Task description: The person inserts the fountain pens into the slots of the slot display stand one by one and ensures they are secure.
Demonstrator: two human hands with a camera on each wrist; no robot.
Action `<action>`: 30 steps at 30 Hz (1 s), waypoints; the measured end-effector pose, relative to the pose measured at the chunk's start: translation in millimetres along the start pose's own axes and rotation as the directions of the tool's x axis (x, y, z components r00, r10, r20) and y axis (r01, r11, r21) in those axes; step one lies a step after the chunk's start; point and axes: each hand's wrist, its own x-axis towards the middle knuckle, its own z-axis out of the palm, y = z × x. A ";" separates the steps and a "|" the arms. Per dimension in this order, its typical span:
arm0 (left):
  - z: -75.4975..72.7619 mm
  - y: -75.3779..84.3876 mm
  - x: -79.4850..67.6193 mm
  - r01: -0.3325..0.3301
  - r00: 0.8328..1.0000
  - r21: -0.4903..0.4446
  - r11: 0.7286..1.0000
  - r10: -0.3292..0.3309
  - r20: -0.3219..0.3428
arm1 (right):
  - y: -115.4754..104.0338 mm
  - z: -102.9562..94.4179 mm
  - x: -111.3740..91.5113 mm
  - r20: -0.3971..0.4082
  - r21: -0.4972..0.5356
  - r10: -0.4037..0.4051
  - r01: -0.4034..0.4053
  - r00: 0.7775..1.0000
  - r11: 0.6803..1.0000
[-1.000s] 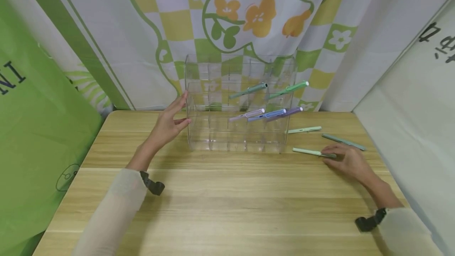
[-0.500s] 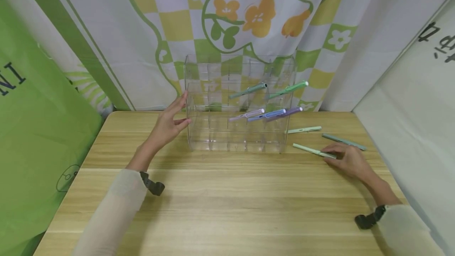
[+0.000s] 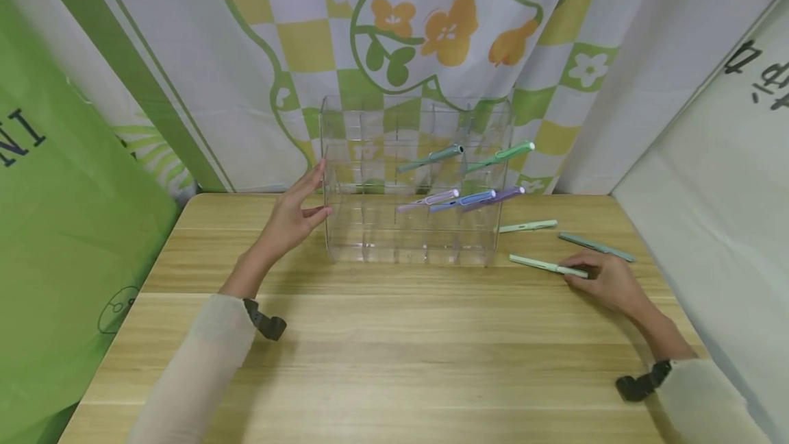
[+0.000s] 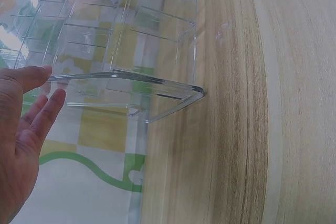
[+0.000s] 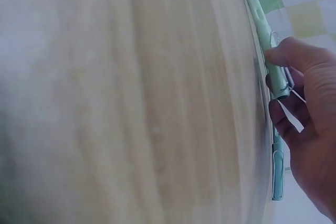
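Observation:
A clear acrylic pen rack (image 3: 409,238) with several compartments stands at the back of the table. My left hand (image 3: 292,214) holds its left side panel, thumb and fingers at the edge, as the left wrist view shows on the clear panel (image 4: 131,77). To the right of the rack, my right hand (image 3: 607,279) pinches a light green pen (image 3: 533,264) by its capped end, low over the wood; the clip shows in the right wrist view, where the pen (image 5: 257,11) points away from the thumb. Just behind the fingers lies a dark green pen (image 3: 596,247).
Another pale green pen (image 3: 528,226) lies beside the rack's right side. In the rack sit a grey-green pen (image 3: 437,155), a bright green pen (image 3: 508,153), and lilac, blue (image 3: 465,199) and purple pens. A patterned curtain (image 3: 296,40) hangs behind the table (image 3: 370,348).
The light green pen in my right hand has shifted slightly to the right and its angle has changed a little. My left hand stays at the rack.

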 end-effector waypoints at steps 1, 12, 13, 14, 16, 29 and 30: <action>0.0 -0.2 0.0 0.000 1.000 0.001 1.000 0.000 0.000 | -0.9 -0.4 -0.7 -0.004 0.008 0.005 -0.005 1.000 1.000; 0.1 -1.1 0.1 0.003 1.000 0.004 1.000 -0.003 -0.005 | -9.4 -3.0 -2.7 -0.078 0.100 0.015 -0.007 0.997 0.995; 0.0 -0.4 0.0 0.004 1.000 0.002 1.000 -0.004 -0.006 | -10.8 -3.5 -2.5 -0.083 0.118 0.016 -0.006 0.996 0.993; 0.0 0.2 0.1 0.003 1.000 0.001 1.000 -0.003 -0.006 | -12.1 -4.1 -2.2 -0.085 0.144 0.023 -0.011 0.996 0.990; 0.0 0.3 0.2 0.003 1.000 -0.001 1.000 -0.003 -0.008 | -14.9 -5.6 -1.2 -0.087 0.181 0.033 -0.017 0.996 0.983; -0.1 0.1 0.3 -0.002 1.000 0.001 1.000 0.002 -0.014 | -37.8 -13.8 10.2 -0.086 0.355 0.018 0.014 0.996 0.935; -0.1 0.2 0.4 -0.001 1.000 0.000 1.000 0.001 -0.013 | -40.2 -15.0 10.8 -0.085 0.361 0.017 0.015 0.996 0.933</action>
